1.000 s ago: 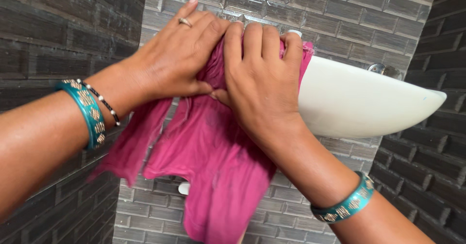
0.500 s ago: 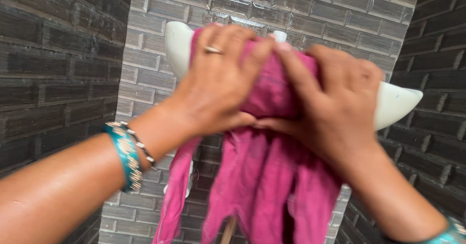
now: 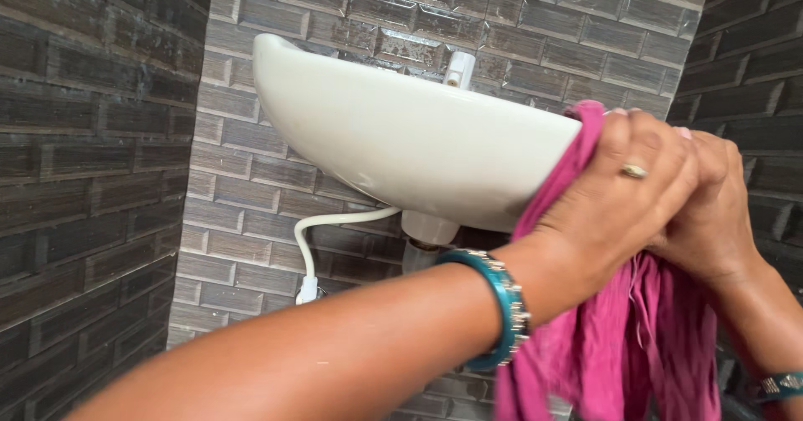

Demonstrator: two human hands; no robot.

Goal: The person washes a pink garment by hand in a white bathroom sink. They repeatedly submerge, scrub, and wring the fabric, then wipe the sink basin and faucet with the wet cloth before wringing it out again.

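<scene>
Grey brick-tile walls around us, white wall sink (image 3: 401,136) ahead. Our left hand (image 3: 623,191) and right hand (image 3: 711,212) both clenched on crumpled pink cloth (image 3: 619,337) at sink's right edge.

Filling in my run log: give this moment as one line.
left hand: pressing cloth | right hand: on cloth | place: right end of sink | cloth: hanging below

Both hands (image 3: 661,195) and pink cloth (image 3: 619,346) now at the basin's (image 3: 401,136) right end (formerly mid-front).
</scene>
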